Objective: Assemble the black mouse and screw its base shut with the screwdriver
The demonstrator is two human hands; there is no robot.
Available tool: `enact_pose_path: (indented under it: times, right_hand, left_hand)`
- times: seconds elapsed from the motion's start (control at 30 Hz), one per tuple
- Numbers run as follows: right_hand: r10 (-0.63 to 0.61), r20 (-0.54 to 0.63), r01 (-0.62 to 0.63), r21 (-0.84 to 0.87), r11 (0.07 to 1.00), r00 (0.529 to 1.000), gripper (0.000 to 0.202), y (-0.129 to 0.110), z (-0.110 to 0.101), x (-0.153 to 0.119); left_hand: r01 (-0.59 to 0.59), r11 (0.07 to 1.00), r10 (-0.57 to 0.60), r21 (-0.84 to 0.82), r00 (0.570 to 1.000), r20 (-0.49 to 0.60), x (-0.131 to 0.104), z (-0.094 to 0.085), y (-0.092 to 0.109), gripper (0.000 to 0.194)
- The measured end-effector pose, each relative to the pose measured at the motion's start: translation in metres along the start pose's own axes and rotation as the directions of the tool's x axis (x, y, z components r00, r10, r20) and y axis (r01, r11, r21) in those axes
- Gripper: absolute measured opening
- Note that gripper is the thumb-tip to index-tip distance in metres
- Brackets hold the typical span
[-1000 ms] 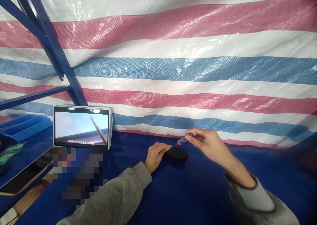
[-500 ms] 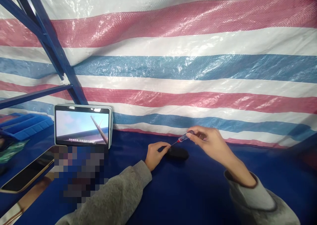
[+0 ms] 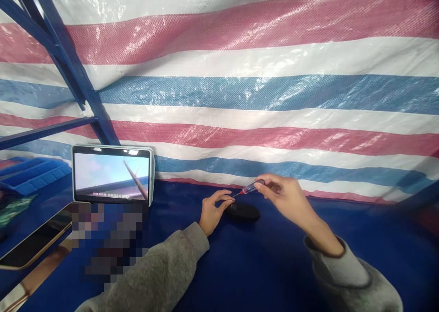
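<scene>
My right hand [image 3: 283, 193] is closed round the handle of a small screwdriver [image 3: 249, 188], which has a clear purplish handle with a red collar. Its thin shaft slopes down and left to the fingertips of my left hand [image 3: 213, 210]. The thumb and fingers of that left hand are pinched together at the screwdriver's tip; what they hold is too small to make out. A black oval object [image 3: 244, 212] lies on the dark blue table [image 3: 247, 266] just beneath the tip, beside my left fingertips.
A tablet [image 3: 111, 174] showing a video stands at the left back. Before it lies a phone [image 3: 41, 234], with a person's arm [image 3: 50, 266] below. Blue trays [image 3: 34, 174] sit at the far left. A striped sheet [image 3: 257, 92] hangs behind the table.
My right hand and the screwdriver have shifted slightly left. My left fingers have moved a little up and left, showing more of the black object. The view has shifted slightly.
</scene>
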State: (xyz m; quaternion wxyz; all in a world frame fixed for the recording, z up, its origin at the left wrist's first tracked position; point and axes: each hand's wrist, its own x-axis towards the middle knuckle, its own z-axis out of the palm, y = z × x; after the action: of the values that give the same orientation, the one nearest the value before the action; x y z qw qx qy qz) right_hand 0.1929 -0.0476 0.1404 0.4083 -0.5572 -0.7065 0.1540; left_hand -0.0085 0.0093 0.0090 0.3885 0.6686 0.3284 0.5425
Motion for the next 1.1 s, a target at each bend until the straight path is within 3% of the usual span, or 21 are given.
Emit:
enact_pose_path:
  times: [0.83,1.1]
  right_hand:
    - [-0.003,0.043,0.003,-0.01,1.0,0.999,0.031,-0.0021,0.0016,0.0008]
    - [0.039,0.026,-0.041,0.08,0.996,0.999,0.035,-0.0058,0.0026,-0.0007]
  left_hand:
    - [-0.034,0.997,0.034,0.073,0.999,-0.002,-0.0013,-0.0007,-0.0008,0.025]
    - [-0.072,0.995,0.073,0.075,0.997,-0.007,-0.0017,-0.0006,-0.002,0.024]
